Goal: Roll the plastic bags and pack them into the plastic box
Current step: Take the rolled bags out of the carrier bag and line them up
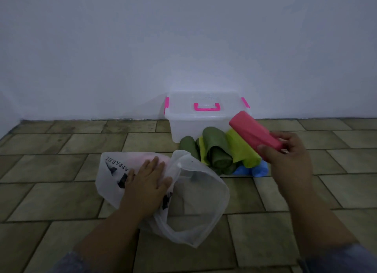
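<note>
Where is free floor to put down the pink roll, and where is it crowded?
Bare tiles lie left of the plastic box, by the wall, and right of the blue rolls. It is crowded before the box, where green rolls pile, and where the left hand presses the white bag.

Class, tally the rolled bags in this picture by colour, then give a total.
pink roll: 1, held in the right hand
dark green rolls: at least 2
lime rolls: at least 1
blue rolls: at least 1
Total: at least 5; the pile overlaps, so more may be hidden.
</note>
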